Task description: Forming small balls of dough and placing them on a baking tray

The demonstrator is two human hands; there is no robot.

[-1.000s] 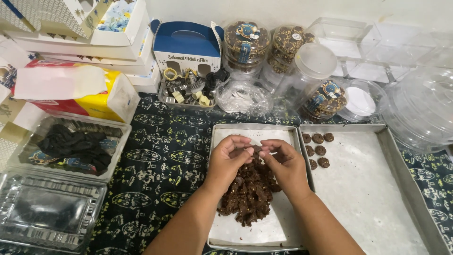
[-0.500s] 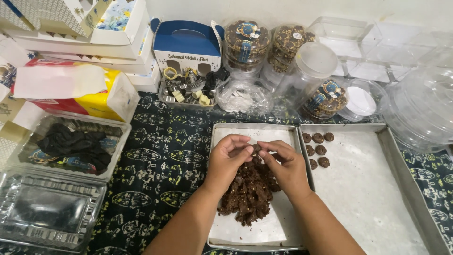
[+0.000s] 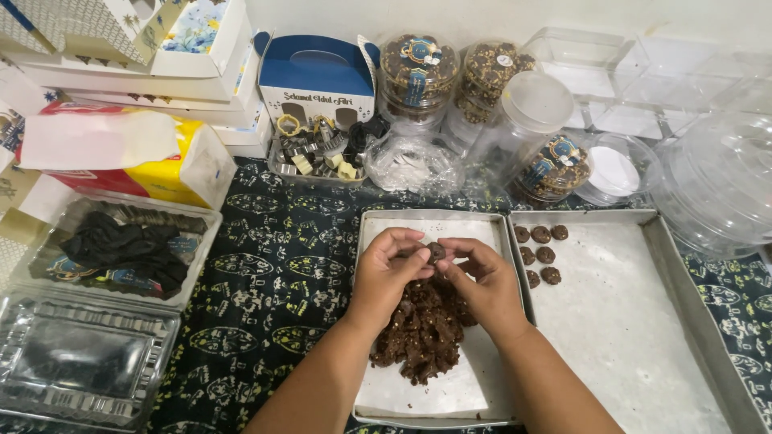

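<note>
Dough ball (image 3: pixel 435 252) now sits higher, pinched between left hand (image 3: pixel 388 269) and right hand (image 3: pixel 485 281) fingertips.

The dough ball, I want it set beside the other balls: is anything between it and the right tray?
Nothing visible. The dough ball sits between both hands' fingertips; only the low tray rims separate it from the right tray.

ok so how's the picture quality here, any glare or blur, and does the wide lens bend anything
Head view: even, soft light with only faint shadows under the hands; left hand and right hand look sharp, as does the dough ball between them. Glare shows on the clear plastic lids at right and the empty clear tray at lower left. Wide-lens bending slants the metal tray edges.
</note>
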